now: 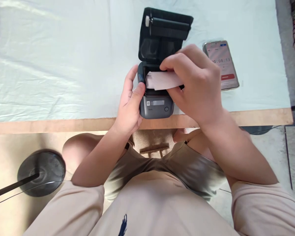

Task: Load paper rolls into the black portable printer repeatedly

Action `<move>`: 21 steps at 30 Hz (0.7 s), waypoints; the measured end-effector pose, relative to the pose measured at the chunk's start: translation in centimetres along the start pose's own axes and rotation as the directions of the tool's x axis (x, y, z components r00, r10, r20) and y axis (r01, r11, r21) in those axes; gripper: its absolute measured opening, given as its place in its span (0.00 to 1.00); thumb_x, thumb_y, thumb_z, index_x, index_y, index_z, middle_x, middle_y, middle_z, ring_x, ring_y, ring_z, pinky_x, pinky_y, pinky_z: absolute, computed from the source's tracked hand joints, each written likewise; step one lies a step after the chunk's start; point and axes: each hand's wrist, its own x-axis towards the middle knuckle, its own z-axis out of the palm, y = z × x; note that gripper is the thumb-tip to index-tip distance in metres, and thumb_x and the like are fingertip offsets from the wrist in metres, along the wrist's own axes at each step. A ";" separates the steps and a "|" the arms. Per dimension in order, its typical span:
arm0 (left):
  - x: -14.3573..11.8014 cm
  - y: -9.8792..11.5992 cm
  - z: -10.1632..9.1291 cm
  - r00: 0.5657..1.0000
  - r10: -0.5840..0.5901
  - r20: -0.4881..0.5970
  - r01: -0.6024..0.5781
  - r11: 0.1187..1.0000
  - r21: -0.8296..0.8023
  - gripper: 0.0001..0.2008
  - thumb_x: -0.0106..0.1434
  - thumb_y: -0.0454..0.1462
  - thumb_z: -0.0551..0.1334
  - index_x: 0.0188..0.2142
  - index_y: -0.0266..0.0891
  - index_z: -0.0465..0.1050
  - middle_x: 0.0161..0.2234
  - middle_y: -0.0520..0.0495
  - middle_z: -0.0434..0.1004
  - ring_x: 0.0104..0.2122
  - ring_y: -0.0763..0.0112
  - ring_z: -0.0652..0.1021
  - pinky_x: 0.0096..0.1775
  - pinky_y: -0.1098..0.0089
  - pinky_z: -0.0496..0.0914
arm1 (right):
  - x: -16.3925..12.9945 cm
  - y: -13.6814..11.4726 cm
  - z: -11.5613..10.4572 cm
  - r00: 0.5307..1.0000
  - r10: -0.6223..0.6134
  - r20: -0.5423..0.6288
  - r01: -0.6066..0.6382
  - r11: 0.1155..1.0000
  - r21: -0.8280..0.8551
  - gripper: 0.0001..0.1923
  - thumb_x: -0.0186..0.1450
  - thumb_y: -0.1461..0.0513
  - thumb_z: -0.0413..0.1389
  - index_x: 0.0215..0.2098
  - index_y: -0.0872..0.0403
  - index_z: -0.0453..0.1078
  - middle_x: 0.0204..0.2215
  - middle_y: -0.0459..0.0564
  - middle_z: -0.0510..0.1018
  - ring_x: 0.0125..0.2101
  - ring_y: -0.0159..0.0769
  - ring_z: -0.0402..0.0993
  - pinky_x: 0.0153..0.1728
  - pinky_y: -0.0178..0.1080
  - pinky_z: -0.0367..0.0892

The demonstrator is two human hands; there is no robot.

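The left hand (129, 105) grips the side of the small printer (156, 106), steadying it at the bench (64, 82) edge with its lid (163, 34) open. The right hand (195, 83) pinches the paper roll (162, 80) over the open bay. A phone (222, 64) lies just beyond the right hand.

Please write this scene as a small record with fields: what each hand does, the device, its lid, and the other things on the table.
device: small dark printer at the table's near edge
lid: lid open, tilted back
paper: white paper roll at the open compartment
left hand: left hand grips the printer's left side, thumb by the paper
right hand: right hand holds the paper roll from above
phone: phone lies right of the printer, screen lit
table: table under a pale cloth
floor: round black stand base
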 end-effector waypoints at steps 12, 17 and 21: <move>0.1 0.2 -0.6 0.999 -0.013 0.043 0.017 0.994 -0.110 0.33 0.63 0.39 0.79 0.64 0.48 0.72 0.56 0.50 0.87 0.67 0.56 0.82 0.65 0.63 0.80 | -1.5 0.7 2.1 0.923 -0.260 -0.284 0.345 0.886 0.311 0.13 0.77 0.51 0.55 0.42 0.47 0.77 0.41 0.48 0.84 0.46 0.43 0.83 0.52 0.51 0.75; -0.5 0.2 -0.6 0.997 -0.067 0.032 0.067 0.998 -0.016 0.52 0.57 0.39 0.80 0.78 0.51 0.62 0.63 0.43 0.84 0.78 0.38 0.70 0.74 0.46 0.73 | 0.0 1.7 1.9 0.877 -0.009 -0.480 0.260 0.849 0.460 0.13 0.74 0.53 0.57 0.53 0.48 0.72 0.56 0.58 0.80 0.65 0.50 0.76 0.51 0.49 0.79; -0.5 0.1 -0.5 0.996 -0.072 0.044 0.072 0.997 0.009 0.59 0.54 0.38 0.81 0.81 0.48 0.56 0.63 0.41 0.84 0.77 0.36 0.71 0.74 0.44 0.72 | 0.7 3.0 2.6 0.938 0.014 -0.347 0.205 0.783 0.587 0.28 0.74 0.51 0.54 0.69 0.45 0.57 0.72 0.57 0.70 0.76 0.46 0.68 0.63 0.50 0.77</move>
